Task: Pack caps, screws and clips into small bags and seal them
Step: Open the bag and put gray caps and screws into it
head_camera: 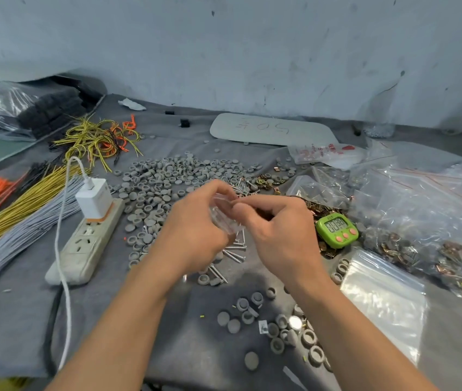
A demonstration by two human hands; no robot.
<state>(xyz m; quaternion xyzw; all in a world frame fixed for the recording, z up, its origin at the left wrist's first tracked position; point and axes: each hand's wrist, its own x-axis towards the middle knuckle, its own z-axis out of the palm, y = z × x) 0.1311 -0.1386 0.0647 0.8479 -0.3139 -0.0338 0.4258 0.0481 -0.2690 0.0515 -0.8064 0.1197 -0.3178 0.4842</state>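
Observation:
A small clear bag (224, 214) hangs between both hands above the table's middle. My left hand (196, 221) grips its left side with curled fingers, and my right hand (277, 224) pinches its top edge. Behind the hands spreads a heap of grey caps (167, 176), with more grey caps (280, 325) scattered near the front. Loose screws (232, 252) lie under the hands. Copper clips (269, 182) are piled to the right of the cap heap. What the bag contains cannot be made out.
A power strip (83, 249) with a white charger (94, 198) lies at left, beside bundles of yellow, grey and orange wires (26, 210). A green timer (337, 230), a stack of empty bags (385, 300) and a large bag of packed bags (421, 221) are at right.

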